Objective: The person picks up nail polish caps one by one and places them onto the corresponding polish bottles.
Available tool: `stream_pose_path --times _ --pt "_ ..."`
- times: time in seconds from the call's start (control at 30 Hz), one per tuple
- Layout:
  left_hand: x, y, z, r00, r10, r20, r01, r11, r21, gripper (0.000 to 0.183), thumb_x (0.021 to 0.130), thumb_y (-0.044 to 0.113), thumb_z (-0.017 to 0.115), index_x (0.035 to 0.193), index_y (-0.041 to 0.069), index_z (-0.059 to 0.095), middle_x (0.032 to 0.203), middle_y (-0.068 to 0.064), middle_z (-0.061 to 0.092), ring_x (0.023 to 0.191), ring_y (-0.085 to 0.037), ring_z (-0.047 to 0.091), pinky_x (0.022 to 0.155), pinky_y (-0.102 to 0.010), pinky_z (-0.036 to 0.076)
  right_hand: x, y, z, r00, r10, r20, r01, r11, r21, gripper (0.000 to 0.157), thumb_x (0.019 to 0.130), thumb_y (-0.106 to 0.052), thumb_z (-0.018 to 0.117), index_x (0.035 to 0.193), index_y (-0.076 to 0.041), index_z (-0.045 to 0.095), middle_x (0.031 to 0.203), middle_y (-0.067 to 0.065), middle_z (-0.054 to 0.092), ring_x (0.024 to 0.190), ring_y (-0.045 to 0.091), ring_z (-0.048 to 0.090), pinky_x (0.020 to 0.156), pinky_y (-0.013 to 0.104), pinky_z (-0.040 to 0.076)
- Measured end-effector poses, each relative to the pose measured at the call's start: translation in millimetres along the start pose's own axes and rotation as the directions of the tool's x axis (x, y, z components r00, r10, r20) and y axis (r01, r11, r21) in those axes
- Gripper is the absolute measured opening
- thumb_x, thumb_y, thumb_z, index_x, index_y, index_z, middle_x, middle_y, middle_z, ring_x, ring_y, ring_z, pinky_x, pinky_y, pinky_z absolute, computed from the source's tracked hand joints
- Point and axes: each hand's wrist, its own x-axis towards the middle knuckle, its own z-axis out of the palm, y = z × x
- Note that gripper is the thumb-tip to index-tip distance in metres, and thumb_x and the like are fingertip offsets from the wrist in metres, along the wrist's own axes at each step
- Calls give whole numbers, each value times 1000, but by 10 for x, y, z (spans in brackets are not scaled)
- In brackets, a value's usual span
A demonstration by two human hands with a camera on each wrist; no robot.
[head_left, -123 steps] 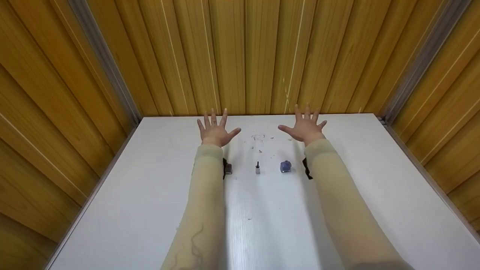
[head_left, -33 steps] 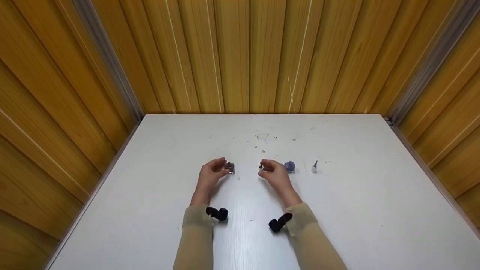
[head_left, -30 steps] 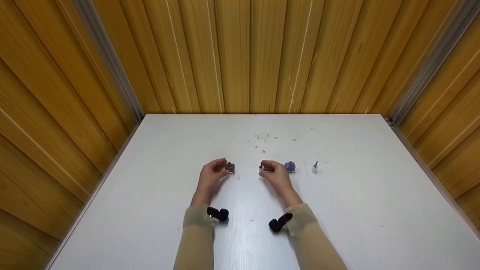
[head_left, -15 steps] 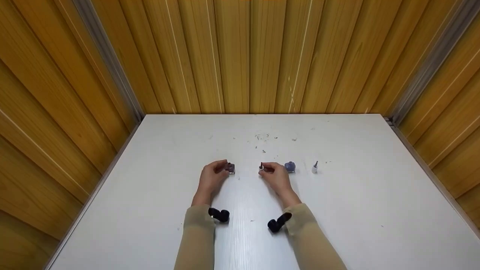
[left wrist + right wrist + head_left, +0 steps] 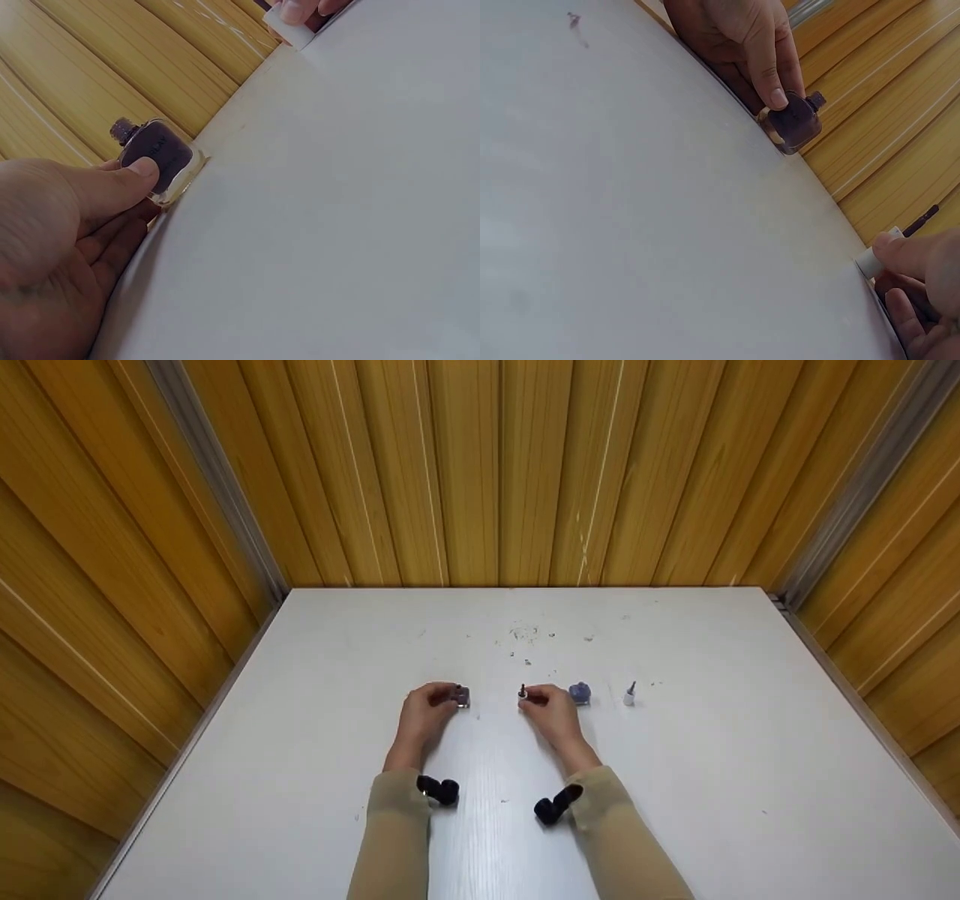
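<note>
My left hand [image 5: 421, 721] pinches a small glass nail polish bottle [image 5: 174, 159] between thumb and fingers. Dark purple polish fills most of it, and its threaded neck is uncapped. The bottle stands upright on the white table [image 5: 337, 660]. To the right, my right hand [image 5: 556, 718] grips a white nail polish cap [image 5: 868, 265] at the tabletop, its dark brush [image 5: 922, 219] pointing up. Just beyond that hand sits a blue-violet nail polish bottle [image 5: 580, 694], partly behind the knuckles in the head view. Farther right, another white cap [image 5: 630, 698] stands with its brush upward.
Ribbed wood-look panels [image 5: 495, 472] enclose the table at the back and both sides. Small dark specks [image 5: 525, 634] mark the tabletop behind the bottles. A black wrist camera [image 5: 442, 790] sits on the left sleeve and another black camera [image 5: 553, 808] on the right.
Some four seconds ago both hands were spread at the far side; they have since drawn back and taken the purple bottle and a cap. Over the last second they barely shift.
</note>
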Motion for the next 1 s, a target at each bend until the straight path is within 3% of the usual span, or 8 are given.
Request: stream_pose_path --times 0.53,1.0 --pt "-24 57 51 1000 7 29 -6 999 -46 28 92 2 73 120 6 72 120 -13 74 116 -28 68 105 -43 53 -23 -81 -29 999 29 32 -30 998 56 21 92 -3 73 113 1 74 112 18 75 106 28 70 96 38 57" --pt "-47 159 212 995 13 101 4 986 -167 27 92 3 73 119 4 71 117 -14 75 110 -25 71 99 -38 56 -33 -148 -90 994 -90 64 85 993 86 21 94 -5 72 115 -1 75 109 15 75 106 27 70 95 37 59"
